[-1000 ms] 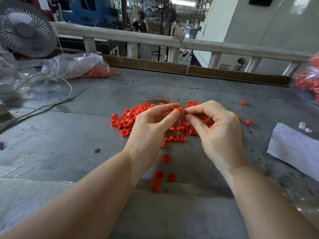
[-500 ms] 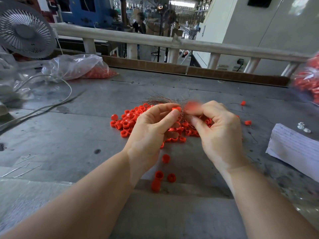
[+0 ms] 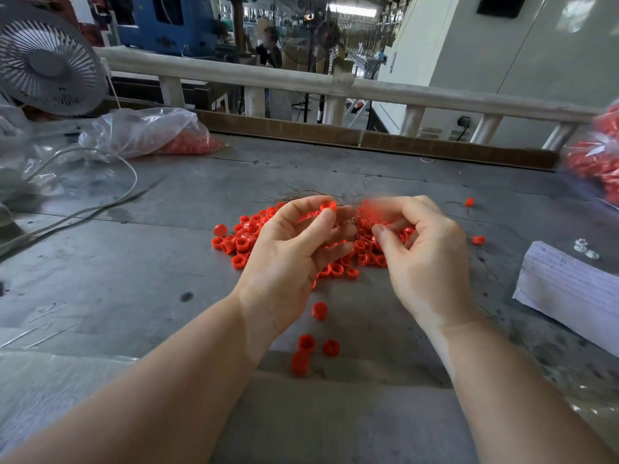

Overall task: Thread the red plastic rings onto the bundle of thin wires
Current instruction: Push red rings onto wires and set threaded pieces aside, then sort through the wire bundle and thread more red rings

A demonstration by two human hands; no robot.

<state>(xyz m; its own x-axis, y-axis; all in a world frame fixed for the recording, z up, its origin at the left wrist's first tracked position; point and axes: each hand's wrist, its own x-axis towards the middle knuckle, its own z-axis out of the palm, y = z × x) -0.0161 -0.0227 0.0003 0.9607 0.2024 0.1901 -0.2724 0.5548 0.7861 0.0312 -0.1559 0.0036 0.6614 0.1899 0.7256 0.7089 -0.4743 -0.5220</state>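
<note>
pinching one small red plastic ring [image 3: 327, 207] in our left hand [image 3: 294, 249] at the thin brown wire bundle [image 3: 348, 204], our right hand [image 3: 425, 252] curls round something blurred red; we judge most remains, the loose red ring pile [image 3: 241, 242] covering the grey tabletop [image 3: 134, 279]

— What does the left hand [image 3: 288, 259] hold?
— A red ring [image 3: 328, 207] pinched at the wire bundle [image 3: 321, 199].
— The right hand [image 3: 425, 256]?
— Fingers curled, a red blur at their tips, above the ring pile [image 3: 241, 242] on the grey table [image 3: 100, 262].
</note>
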